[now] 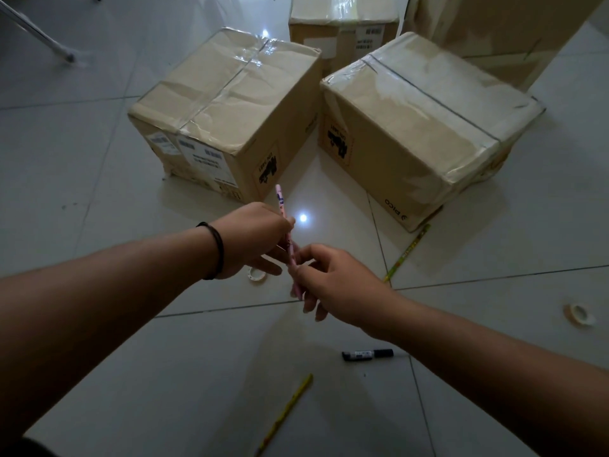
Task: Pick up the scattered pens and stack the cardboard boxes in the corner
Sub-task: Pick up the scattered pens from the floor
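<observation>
A pink pen [282, 206] stands nearly upright between both hands above the tiled floor. My left hand [253, 239] grips its middle, and my right hand [333, 282] pinches its lower end. On the floor lie a black marker [367, 354], a yellow pencil [285, 413] near the bottom, and a yellow-green pencil [407, 253] beside the right box. Two taped cardboard boxes sit ahead: the left box [227, 103] and the right box [418, 127].
A third box [342, 31] stands behind the two, and a large carton [501, 31] at the far right. Two tape rolls lie on the floor, one [257, 275] under my left hand and one [578, 313] at the right. A metal leg [36, 31] crosses the top left.
</observation>
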A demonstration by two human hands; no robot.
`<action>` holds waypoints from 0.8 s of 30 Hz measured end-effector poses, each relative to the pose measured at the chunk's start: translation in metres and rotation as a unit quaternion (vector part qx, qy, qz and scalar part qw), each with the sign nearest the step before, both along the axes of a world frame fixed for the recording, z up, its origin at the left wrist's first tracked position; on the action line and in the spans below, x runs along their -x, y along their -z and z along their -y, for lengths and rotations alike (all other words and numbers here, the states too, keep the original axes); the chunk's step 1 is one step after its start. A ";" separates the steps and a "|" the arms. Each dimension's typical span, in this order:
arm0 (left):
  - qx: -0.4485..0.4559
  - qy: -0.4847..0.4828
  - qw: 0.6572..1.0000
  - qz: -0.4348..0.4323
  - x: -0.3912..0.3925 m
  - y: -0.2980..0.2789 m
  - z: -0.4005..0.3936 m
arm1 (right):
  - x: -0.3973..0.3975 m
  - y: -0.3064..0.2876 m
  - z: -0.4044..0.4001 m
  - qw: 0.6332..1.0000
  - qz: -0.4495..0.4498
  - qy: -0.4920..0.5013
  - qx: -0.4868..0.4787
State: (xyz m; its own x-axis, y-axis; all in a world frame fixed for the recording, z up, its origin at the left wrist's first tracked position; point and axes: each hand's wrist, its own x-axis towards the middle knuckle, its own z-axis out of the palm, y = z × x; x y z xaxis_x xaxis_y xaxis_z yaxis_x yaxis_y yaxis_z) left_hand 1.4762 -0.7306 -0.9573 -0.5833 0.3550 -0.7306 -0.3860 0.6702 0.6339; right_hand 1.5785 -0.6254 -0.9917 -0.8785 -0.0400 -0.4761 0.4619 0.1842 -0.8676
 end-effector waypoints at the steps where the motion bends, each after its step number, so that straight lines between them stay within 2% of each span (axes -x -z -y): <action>1: 0.001 -0.005 1.000 -0.003 -0.001 0.000 -0.001 | -0.001 0.000 0.001 1.000 -0.009 -0.003 -0.009; 10: 0.001 -0.044 0.998 -0.043 0.005 -0.003 -0.001 | 0.001 0.001 0.000 0.997 -0.040 -0.035 -0.053; 13: 0.009 -0.074 0.996 -0.039 0.006 -0.002 0.000 | -0.004 0.010 -0.004 0.982 -0.053 -0.110 -0.144; 16: 0.035 -0.083 0.994 -0.060 0.008 0.001 0.001 | -0.013 0.020 -0.011 0.946 -0.051 -0.188 -0.258; 17: 0.039 -0.086 0.994 -0.063 0.009 0.001 0.001 | -0.016 0.024 -0.016 0.925 -0.060 -0.214 -0.310; 19: 0.034 -0.095 0.994 -0.052 0.010 0.001 0.001 | -0.022 0.037 -0.029 0.844 -0.083 -0.287 -0.446; 21: 0.027 -0.102 0.994 -0.032 0.010 0.000 0.001 | -0.028 0.050 -0.048 0.766 -0.064 -0.346 -0.538; 22: 0.030 -0.101 0.994 -0.025 0.009 -0.001 0.001 | -0.032 0.057 -0.057 0.746 -0.042 -0.364 -0.557; 24: 0.035 -0.106 0.994 -0.020 0.008 -0.004 0.000 | -0.040 0.066 -0.072 0.740 0.009 -0.387 -0.550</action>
State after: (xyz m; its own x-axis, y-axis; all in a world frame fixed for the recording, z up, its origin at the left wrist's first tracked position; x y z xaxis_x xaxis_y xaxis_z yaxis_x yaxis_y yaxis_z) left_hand 1.4678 -0.7311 -0.9534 -0.6691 0.1712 -0.7232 -0.4978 0.6193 0.6072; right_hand 1.6190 -0.5534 -1.0579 -0.7888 -0.1078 -0.6052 -0.1417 0.9899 0.0084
